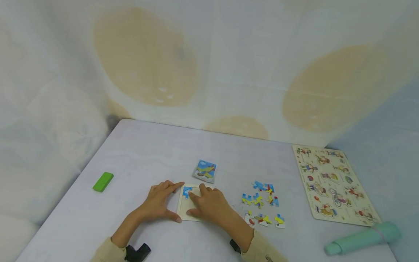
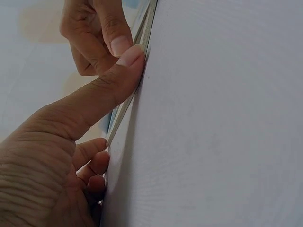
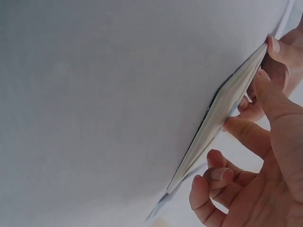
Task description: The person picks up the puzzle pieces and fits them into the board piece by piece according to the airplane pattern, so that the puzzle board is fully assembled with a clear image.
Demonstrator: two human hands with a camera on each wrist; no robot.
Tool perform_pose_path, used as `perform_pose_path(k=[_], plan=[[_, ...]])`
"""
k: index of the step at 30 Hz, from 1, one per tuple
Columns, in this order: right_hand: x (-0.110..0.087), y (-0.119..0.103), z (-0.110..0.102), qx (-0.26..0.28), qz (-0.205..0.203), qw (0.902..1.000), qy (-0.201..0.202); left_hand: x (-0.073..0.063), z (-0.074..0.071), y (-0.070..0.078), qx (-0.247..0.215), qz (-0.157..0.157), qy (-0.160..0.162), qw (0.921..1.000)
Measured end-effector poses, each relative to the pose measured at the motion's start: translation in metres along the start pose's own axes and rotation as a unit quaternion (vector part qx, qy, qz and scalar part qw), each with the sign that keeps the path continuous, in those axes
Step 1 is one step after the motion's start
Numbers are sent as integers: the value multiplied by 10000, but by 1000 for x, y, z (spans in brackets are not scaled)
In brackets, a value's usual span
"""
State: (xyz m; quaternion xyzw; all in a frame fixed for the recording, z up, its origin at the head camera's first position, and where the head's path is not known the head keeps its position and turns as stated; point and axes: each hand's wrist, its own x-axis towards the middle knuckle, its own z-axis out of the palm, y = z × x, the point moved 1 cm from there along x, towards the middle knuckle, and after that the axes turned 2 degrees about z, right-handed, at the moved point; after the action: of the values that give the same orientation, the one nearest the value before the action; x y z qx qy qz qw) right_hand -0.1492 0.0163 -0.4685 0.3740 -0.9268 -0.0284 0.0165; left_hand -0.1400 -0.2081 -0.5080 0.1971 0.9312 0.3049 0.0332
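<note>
A small square wooden puzzle tray (image 1: 184,210) lies on the white table before me. Blue puzzle pieces (image 1: 186,191) sit in its upper left corner. My left hand (image 1: 158,201) holds the tray's left side, index finger at the far corner and thumb (image 2: 120,71) at the near one. My right hand (image 1: 211,205) reaches over the tray and covers its right part. Its index finger (image 3: 246,132) presses at the blue pieces, with the thumb near the tray's surface and the other fingers loosely bent. Beyond the tray lies a picture card (image 1: 205,170) with a yellow airplane.
Several loose puzzle pieces (image 1: 258,199) lie in rows to the right. Farther right are a large wooden peg puzzle board (image 1: 330,182) and a rolled green mat (image 1: 363,238). A green block (image 1: 103,182) is at the left. A curtain hangs behind the table.
</note>
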Motion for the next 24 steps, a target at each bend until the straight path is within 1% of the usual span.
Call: perform_pose_path(k=[4,8,12,15,17,22,24], plan=[[0,1,-1,107,88,9998,-123,0,0,1,22,-21,-18,10000],[-1,5,-4,258,-13,9996,-61,0,0,0,15,-35,-41,10000],[-6,16,-13,819,47,9966,-67,0,1,1,-13,-30,-66,10000],[-13,31,-18,1346,200,9907,-38,0,1,2,-9,-56,-50,10000],[-19,44,-19,1548,295,9875,99,-1,0,2,7,-76,-32,10000],[-39,86,-15,2034,600,9759,524,-1,0,3,45,-33,-10,10000],[-48,102,-13,2286,809,9685,562,-1,1,3,49,-10,6,10000]])
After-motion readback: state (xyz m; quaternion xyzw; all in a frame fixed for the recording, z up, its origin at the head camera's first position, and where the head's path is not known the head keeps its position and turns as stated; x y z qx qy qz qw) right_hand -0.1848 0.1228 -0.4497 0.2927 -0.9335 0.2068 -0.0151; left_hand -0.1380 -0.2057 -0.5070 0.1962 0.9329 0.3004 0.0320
